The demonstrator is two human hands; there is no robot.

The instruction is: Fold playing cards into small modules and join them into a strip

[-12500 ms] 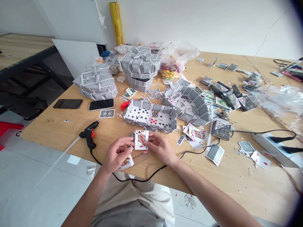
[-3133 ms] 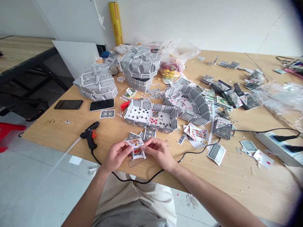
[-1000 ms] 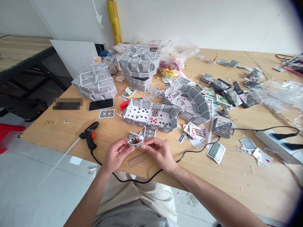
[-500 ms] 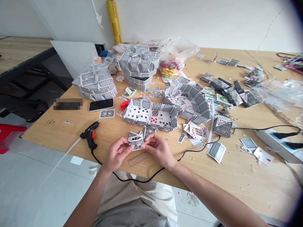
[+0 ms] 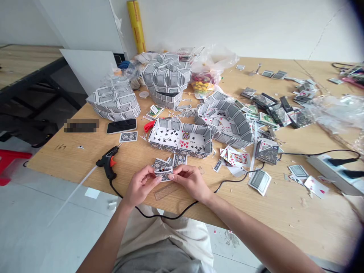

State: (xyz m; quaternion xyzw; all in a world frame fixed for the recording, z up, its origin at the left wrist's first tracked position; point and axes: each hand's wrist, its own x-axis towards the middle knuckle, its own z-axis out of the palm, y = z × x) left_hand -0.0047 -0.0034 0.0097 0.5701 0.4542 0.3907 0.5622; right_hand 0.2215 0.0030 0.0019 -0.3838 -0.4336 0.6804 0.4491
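A wide pale-wood surface (image 5: 298, 223) fills the lower half of the frame, strewn with card offcuts. At upper centre stands a lidded grey-patterned box (image 5: 166, 77) built from playing cards; below it sits an open rectangular playing-card tray (image 5: 179, 149) with a white, club-printed floor. At lower left lies a black hot-glue gun (image 5: 107, 163) with an orange trigger. A clear plastic ruler (image 5: 165, 191) lies just below the hands. The left hand (image 5: 140, 185) and right hand (image 5: 192, 182) face each other, pinching the ends of a small curved strip of grey-backed playing card (image 5: 164, 174) just above the surface at lower centre. Bending this strip appears to be the step in hand; the next move calls for holding its curve steady.
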